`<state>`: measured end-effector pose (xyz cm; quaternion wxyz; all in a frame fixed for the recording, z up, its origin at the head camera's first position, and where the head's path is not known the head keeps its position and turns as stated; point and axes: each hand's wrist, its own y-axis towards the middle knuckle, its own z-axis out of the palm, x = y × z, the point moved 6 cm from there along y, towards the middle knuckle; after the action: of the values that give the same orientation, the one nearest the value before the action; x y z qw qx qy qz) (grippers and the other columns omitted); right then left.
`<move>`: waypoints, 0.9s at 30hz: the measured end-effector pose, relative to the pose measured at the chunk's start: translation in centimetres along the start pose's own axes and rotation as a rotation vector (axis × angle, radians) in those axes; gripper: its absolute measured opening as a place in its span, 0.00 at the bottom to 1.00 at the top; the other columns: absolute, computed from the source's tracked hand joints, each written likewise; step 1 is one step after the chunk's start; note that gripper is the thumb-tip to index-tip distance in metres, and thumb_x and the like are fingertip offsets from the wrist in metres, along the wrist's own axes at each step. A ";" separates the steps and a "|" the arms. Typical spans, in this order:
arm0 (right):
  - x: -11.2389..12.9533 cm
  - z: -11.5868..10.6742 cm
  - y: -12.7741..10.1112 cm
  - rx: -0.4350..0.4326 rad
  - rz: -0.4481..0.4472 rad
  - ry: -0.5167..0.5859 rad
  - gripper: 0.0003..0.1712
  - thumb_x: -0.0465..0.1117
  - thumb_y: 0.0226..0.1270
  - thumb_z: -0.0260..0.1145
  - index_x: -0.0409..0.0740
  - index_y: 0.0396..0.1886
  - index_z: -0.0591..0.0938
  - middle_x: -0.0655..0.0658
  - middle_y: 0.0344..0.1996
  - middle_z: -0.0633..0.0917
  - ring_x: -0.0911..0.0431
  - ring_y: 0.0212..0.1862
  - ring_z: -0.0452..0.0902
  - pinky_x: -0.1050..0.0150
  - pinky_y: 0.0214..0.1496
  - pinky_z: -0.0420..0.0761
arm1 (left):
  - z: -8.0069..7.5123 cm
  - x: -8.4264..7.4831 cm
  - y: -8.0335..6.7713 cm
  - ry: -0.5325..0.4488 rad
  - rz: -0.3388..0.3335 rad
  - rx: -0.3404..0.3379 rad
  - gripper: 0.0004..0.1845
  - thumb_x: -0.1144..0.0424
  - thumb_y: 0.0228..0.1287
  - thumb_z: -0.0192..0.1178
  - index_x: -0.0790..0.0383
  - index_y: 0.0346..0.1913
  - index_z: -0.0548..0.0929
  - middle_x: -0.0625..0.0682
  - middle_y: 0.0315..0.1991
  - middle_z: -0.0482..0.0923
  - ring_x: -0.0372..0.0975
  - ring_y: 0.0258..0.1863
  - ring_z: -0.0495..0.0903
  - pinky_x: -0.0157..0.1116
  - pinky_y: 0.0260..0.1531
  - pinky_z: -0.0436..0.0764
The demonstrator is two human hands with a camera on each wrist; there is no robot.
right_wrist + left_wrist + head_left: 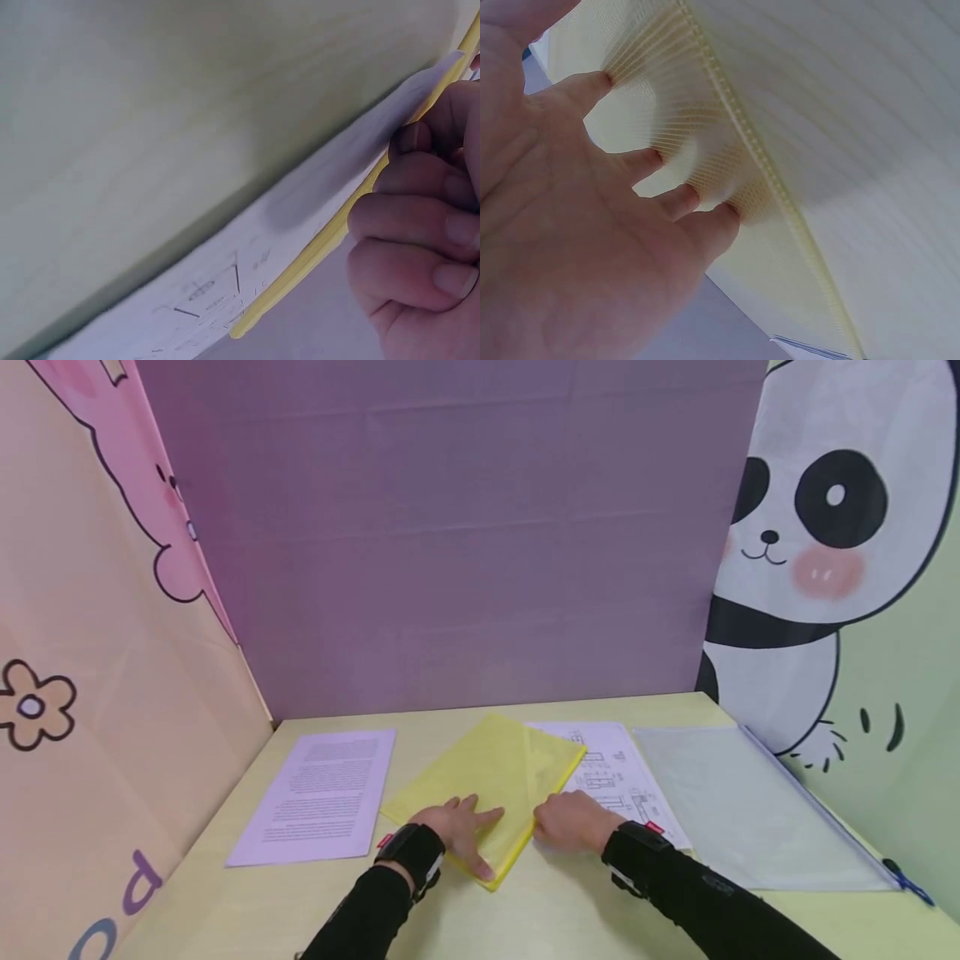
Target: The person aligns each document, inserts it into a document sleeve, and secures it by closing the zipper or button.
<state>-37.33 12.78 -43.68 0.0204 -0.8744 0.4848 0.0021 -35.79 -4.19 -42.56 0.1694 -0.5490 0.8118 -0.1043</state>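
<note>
your left hand (457,827) lies flat on the near corner of the yellow mesh zip pouch (487,785), fingers straight and spread. the left wrist view shows four fingertips (727,217) pressing into the mesh, which puckers around them, just beside the pouch's zipper line. nothing is gripped; it is a flat press.

your right hand (573,822) sits at the pouch's right edge, fingers curled. in the right wrist view the curled fingers (420,225) close on the yellow edge strip, with the drawing sheet (611,772) lying directly under that edge. whether the thumb sits above or below the strip, you cannot tell. both wrists wear black bands over black sleeves.

the pouch lies near the front middle of the pale yellow table (555,910), turned at an angle, its far corner pointing toward the back wall. its right part overlaps the drawing sheet, a white page of line drawings that shows out from beneath on the right.

left of the pouch, apart from it, a printed text sheet (318,793) lies flat. right of the drawing sheet a clear zip pouch (742,806) lies flat, its long edge running along the table's right side.

beyond the table: purple back panel (450,527), panda panel (825,527) on the right, peach panel with a flower (30,706) on the left.
</note>
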 end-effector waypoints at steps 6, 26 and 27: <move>-0.4 -0.3 0.1 -0.008 0.008 -0.028 0.14 0.47 0.70 0.61 0.52 0.23 0.76 0.53 0.21 0.73 0.56 0.24 0.69 0.59 0.32 0.71 | 0.1 0.0 0.0 -0.008 -0.007 0.000 0.52 0.35 0.47 0.76 0.28 0.77 0.63 0.54 0.80 0.53 0.53 0.78 0.54 0.65 0.66 0.63; -1.3 -0.3 0.4 0.028 0.075 -0.050 0.13 0.47 0.71 0.62 0.51 0.25 0.78 0.53 0.22 0.74 0.56 0.26 0.70 0.59 0.34 0.73 | -0.1 -0.1 -0.2 -0.004 -0.007 0.000 0.52 0.35 0.47 0.76 0.28 0.77 0.62 0.53 0.80 0.53 0.54 0.78 0.53 0.65 0.66 0.64; -1.4 -0.3 0.4 0.025 0.079 -0.054 0.14 0.47 0.71 0.62 0.51 0.25 0.77 0.52 0.22 0.74 0.56 0.26 0.69 0.58 0.34 0.73 | 0.0 -0.1 -0.2 -0.007 -0.005 0.002 0.52 0.35 0.47 0.76 0.28 0.77 0.62 0.53 0.80 0.53 0.54 0.78 0.53 0.65 0.66 0.63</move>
<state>-38.46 13.74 -43.40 0.0444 -0.8540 0.5180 0.0204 -35.63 -4.17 -42.44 0.1727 -0.5513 0.8096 -0.1038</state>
